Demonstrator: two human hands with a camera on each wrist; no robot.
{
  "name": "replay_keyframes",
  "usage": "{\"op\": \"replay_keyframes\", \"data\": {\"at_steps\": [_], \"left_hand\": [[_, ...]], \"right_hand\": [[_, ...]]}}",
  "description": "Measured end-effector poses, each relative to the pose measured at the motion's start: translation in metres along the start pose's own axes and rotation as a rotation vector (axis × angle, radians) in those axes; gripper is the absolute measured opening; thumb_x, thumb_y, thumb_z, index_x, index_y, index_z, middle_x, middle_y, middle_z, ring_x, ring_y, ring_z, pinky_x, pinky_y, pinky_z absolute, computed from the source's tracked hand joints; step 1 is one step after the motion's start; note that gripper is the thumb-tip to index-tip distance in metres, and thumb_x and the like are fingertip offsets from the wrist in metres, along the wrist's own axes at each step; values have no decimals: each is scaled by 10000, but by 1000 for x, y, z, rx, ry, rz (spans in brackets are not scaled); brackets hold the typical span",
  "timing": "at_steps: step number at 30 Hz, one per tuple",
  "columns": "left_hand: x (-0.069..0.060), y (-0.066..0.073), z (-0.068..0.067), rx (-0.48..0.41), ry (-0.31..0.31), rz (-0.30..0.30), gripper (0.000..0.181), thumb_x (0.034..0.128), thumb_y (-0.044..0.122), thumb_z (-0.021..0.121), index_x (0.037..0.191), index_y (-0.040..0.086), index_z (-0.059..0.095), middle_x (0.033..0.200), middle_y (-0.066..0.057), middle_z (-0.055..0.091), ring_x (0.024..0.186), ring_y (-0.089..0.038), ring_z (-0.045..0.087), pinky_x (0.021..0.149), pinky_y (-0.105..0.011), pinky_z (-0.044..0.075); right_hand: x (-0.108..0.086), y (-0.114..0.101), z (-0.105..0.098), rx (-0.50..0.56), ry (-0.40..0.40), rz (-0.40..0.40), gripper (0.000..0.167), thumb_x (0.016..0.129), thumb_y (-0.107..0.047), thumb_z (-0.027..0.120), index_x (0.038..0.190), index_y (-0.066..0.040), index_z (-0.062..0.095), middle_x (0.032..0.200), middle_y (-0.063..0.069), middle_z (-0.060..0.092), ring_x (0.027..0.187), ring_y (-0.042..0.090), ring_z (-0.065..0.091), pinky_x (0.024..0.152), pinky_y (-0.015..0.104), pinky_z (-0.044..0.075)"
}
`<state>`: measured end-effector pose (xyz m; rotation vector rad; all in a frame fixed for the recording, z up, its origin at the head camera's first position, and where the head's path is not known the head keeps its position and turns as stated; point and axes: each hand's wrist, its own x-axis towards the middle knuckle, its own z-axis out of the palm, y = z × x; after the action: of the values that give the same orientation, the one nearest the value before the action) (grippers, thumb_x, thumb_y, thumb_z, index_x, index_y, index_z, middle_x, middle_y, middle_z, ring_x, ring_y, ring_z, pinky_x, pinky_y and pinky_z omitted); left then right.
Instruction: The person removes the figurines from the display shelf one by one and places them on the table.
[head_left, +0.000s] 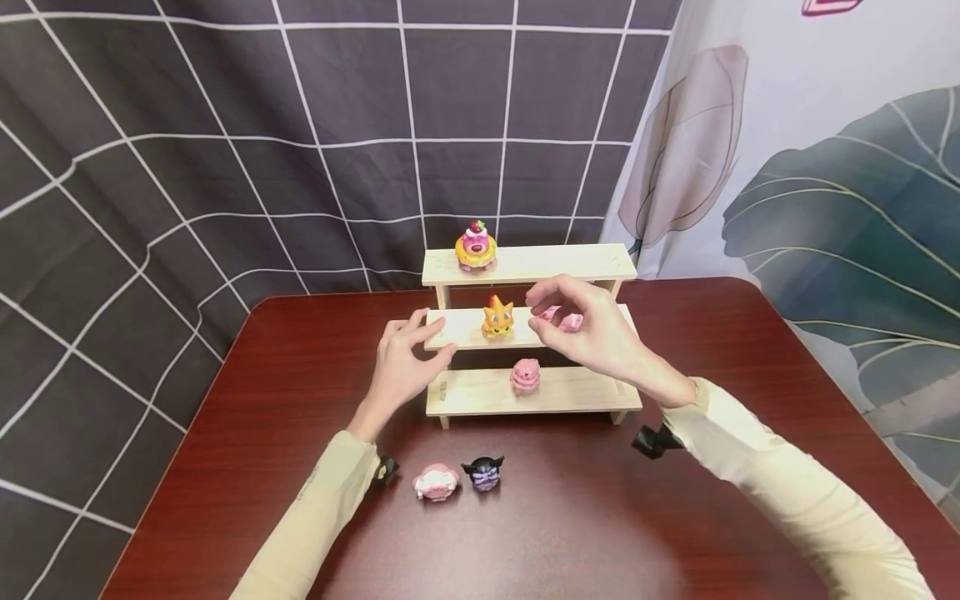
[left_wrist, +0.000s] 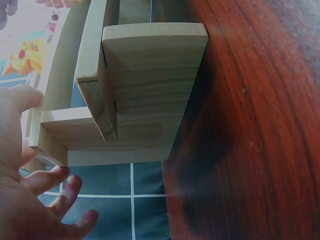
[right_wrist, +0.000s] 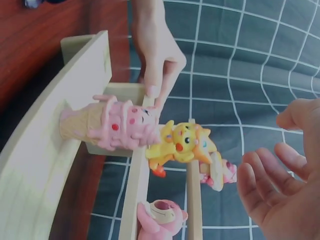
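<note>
"Holding anything with the right hand (head_left: 602,337)?"

"Nothing; loosely curved, with a wide gap between thumb and fingers, just above the small pink bear figurine (head_left: 572,322) on the middle board (head_left: 468,327) of the pale wooden three-tier shelf (head_left: 572,392)."

"And with the left hand (head_left: 399,365)?"

"Gripping the end of that board, pinched between thumb and fingers."

"Any trouble likely from here?"

"Perhaps. Could tip the bear with a careless sweep of the right hand. Could also jolt the shelf by tugging with the left hand, and so topple the orange-yellow, star-headed figurine (head_left: 497,321) to its right or the pink ice-cream-cone figurine (head_left: 525,376) lower down, probably the least steady, being so tall."
</note>
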<state>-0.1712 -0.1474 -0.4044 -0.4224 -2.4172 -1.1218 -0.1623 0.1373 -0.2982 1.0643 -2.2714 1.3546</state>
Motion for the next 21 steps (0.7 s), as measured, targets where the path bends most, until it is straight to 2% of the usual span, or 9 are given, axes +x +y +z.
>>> {"op": "replay_keyframes", "data": {"at_steps": [4,9,14,21], "left_hand": [[0,0,0,-3,5,7,443,801,252,834,1200,84,743,1362,-200,587,1071,-361,517,858,-510,414],[0,1,0,-3,9,14,444,798,252,835,1199,85,744,1358,-200,591,1068,-364,521,856,-507,416],[1,0,0,-6,8,17,450,796,255,836,1199,78,742,1355,-210,589,1064,-360,519,860,-507,410],[1,0,0,-6,8,20,451,797,263,836,1197,79,744,1346,-213,595,1060,-366,521,861,-505,412]], "right_hand": [[7,6,-1,-12,4,-10,264,815,89,734,1058,14,664,954,96,696,799,169,636,716,271,514],[16,10,-1,14,-3,32,243,846,75,715,1075,21,653,967,112,690,855,196,659,742,272,511],[26,12,-1,30,6,61,251,845,83,717,1079,29,645,983,142,681,866,220,669,713,242,514],[37,18,1,34,22,111,251,852,68,717,1087,24,640,1067,182,666,917,239,685,733,252,530]]}}
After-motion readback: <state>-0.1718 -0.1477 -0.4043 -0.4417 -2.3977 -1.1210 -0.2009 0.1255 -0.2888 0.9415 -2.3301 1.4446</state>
